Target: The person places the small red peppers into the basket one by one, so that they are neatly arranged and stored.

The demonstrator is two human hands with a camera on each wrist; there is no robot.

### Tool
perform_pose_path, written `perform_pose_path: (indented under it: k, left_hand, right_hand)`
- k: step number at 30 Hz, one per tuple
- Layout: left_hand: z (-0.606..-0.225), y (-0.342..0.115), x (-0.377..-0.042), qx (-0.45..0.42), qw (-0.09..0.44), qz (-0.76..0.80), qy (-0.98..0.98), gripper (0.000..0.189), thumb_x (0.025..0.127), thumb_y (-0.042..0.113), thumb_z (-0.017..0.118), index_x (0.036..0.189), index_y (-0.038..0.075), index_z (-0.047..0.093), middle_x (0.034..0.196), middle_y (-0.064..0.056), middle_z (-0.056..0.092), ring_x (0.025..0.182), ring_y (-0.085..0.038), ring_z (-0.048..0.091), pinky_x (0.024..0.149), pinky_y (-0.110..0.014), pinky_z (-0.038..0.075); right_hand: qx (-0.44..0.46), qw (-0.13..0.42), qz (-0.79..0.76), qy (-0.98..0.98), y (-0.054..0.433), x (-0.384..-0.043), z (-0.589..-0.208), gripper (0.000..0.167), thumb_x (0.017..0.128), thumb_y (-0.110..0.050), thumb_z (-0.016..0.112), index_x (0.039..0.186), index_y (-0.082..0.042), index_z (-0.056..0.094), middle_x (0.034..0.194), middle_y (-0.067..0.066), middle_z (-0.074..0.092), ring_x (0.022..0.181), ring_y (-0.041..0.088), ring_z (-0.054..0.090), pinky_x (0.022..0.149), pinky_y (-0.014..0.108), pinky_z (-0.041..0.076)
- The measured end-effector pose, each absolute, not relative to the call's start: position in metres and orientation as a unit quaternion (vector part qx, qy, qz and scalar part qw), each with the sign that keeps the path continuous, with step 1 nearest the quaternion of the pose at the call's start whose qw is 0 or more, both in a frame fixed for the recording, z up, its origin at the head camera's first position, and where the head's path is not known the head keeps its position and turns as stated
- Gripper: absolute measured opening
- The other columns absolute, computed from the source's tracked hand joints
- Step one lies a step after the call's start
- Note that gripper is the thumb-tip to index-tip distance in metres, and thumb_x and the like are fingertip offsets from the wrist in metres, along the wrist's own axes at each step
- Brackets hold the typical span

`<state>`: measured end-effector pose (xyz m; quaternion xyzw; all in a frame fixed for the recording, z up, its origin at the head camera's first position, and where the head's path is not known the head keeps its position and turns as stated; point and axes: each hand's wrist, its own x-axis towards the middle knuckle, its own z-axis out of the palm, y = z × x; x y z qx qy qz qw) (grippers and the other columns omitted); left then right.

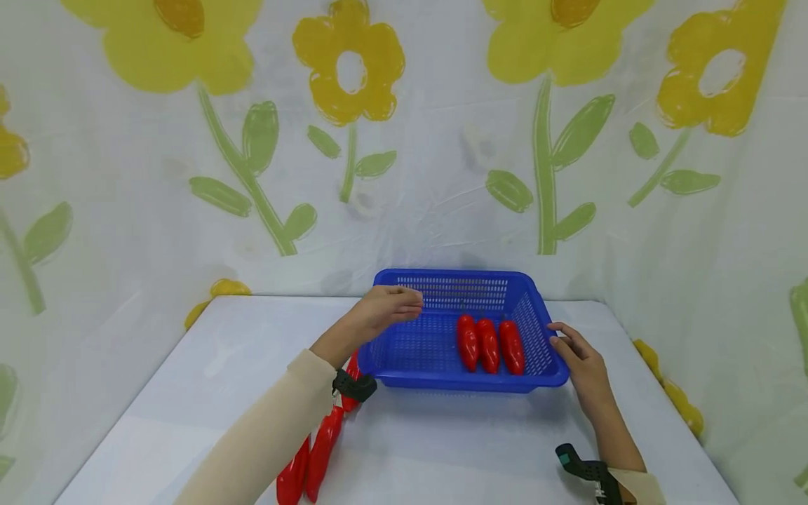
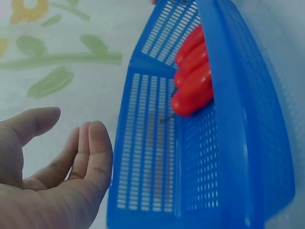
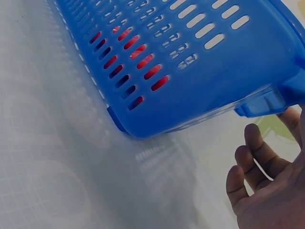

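Note:
A blue plastic basket (image 1: 454, 382) stands on the white table with three shiny red peppers (image 1: 487, 347) side by side in its right half. My left hand (image 1: 386, 308) hovers over the basket's left end, fingers loosely bent and holding nothing. In the left wrist view that hand (image 2: 62, 176) shows a gap between thumb and fingers. At the basket's right rim, my right hand (image 1: 582, 361) grips the edge with thumb and forefinger. The right wrist view shows its other fingers (image 3: 255, 157) hanging loosely below the rim.
More red peppers (image 1: 325, 452) lie on the table (image 1: 208, 393) left of the basket, partly hidden by my left forearm. A white curtain (image 1: 429, 210) with printed yellow flowers hangs right behind the table and along its sides.

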<state>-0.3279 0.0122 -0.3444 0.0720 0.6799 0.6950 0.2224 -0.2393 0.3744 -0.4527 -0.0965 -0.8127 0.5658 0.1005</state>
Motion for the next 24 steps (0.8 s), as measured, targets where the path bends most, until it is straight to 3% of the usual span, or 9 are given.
perform_pose_path:
  k: [14, 24]
  left_hand:
    - [-0.352, -0.044, -0.317, 0.056, 0.173, 0.712, 0.678, 0.038, 0.101, 0.01, 0.059, 0.13, -0.013, 0.053, 0.121, -0.019, 0.062, 0.115, -0.03, 0.062, 0.104, -0.04, 0.048]
    - [-0.375, -0.08, -0.305, 0.001, 0.147, 0.685, 0.714, 0.043, 0.101, 0.018, 0.062, 0.133, -0.01, 0.054, 0.132, -0.027, 0.059, 0.121, -0.035, 0.06, 0.105, -0.042, 0.045]
  right_hand:
    - [-0.104, 0.092, 0.558, -0.818, 0.375, -0.24, -0.454, 0.057, 0.101, -0.052, 0.052, 0.148, -0.021, 0.049, 0.13, 0.016, 0.056, 0.097, 0.004, 0.057, 0.078, 0.009, 0.049]
    - [-0.104, 0.098, 0.562, -0.815, 0.375, -0.24, -0.455, 0.054, 0.1, -0.053, 0.053, 0.145, -0.024, 0.052, 0.118, 0.007, 0.059, 0.092, 0.008, 0.06, 0.076, 0.013, 0.053]
